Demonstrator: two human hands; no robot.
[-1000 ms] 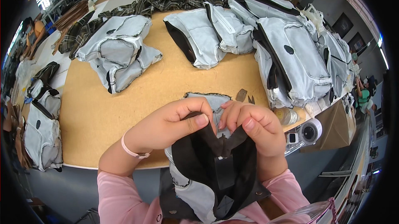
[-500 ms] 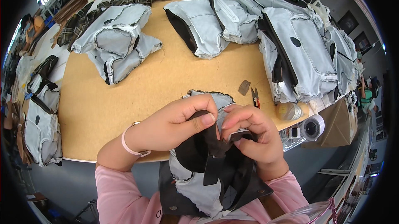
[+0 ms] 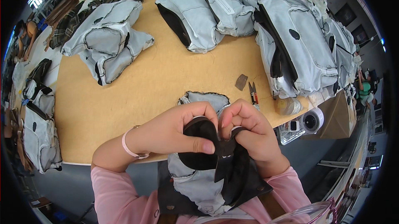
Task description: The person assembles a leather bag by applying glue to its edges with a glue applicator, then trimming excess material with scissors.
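A partly sewn bag (image 3: 195, 188), with pale grey lining side and black fabric, lies over my lap and against the table edge. My left hand (image 3: 178, 130) is closed on its black edge, the thumb lying along the outside. Close beside it, my right hand (image 3: 253, 130) pinches another black edge with fingers curled. Between the two hands a short black strap (image 3: 222, 165) hangs down. Fingers cover the exact spot that they grip. Part of the bag's grey panel (image 3: 205, 98) rests on the table beyond my hands.
Thread snips (image 3: 253, 94) and a small brown scrap (image 3: 241, 82) lie on the wooden table (image 3: 124, 116). Several grey inside-out bags (image 3: 295, 49) stand at right, back and left. A plastic jar (image 3: 289, 106) and a small white fan (image 3: 311, 120) are near the right edge.
My left thumb has moved lower on the black fabric, and the strap between my hands has shifted. The view has tilted slightly, so the table things appear a little higher and further left.
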